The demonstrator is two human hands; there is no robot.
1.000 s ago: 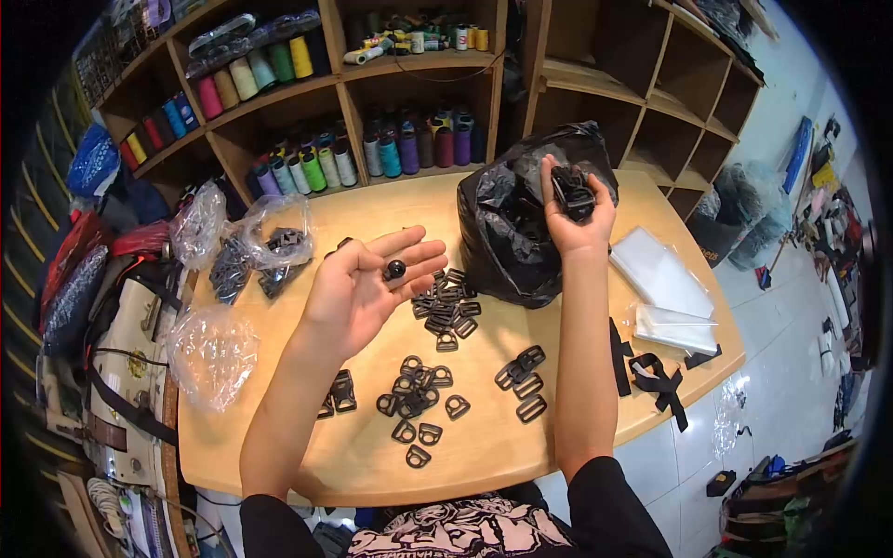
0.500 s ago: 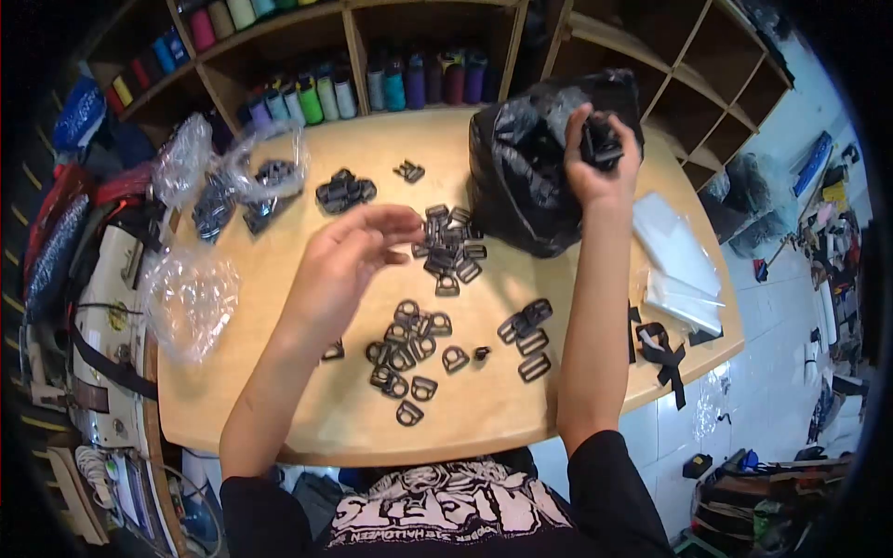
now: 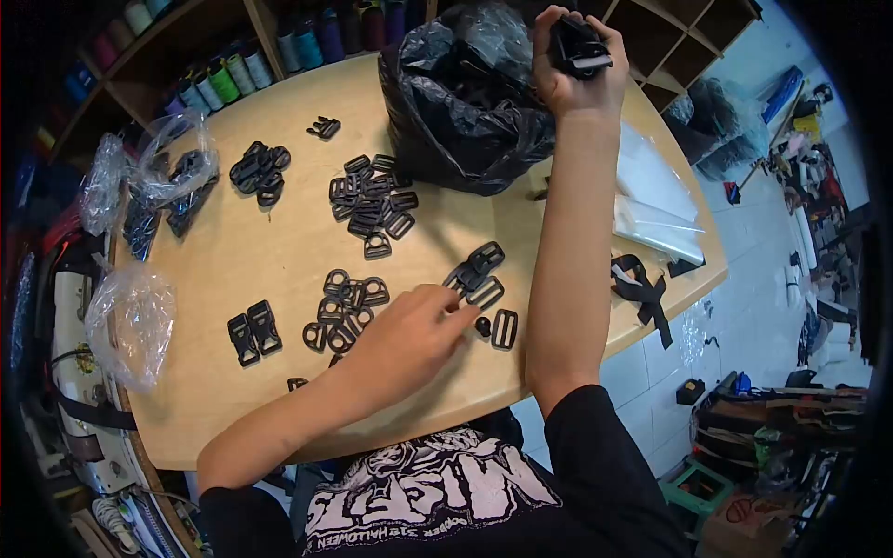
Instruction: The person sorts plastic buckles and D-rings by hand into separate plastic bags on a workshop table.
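Observation:
My right hand [image 3: 579, 79] is raised beside the black plastic bag [image 3: 465, 102], fingers wrapped around several black plastic buckles [image 3: 577, 46]. Low over the table, my left hand [image 3: 423, 335] has its thumb and forefinger slightly apart, with the fingertips right at a small group of black strap sliders [image 3: 484, 270]. A single slider [image 3: 504, 329] and a small black round piece [image 3: 483, 326] lie close to its thumb. Partly hidden by that hand is a pile of black D-shaped rings [image 3: 344, 307]. Two side-release buckles [image 3: 255, 333] lie left of the pile.
More sliders [image 3: 372, 200] are heaped mid-table, with dark buckle parts [image 3: 260, 172] behind. Clear plastic bags [image 3: 130, 321] sit along the left edge. White plastic sheets [image 3: 656, 200] and a black strap [image 3: 642, 288] lie at right. Thread spools [image 3: 223, 82] fill the back shelf.
My left hand has come down and right to the sliders. My right hand has risen with the buckles still in it. The view has shifted, and the two side-release buckles now show.

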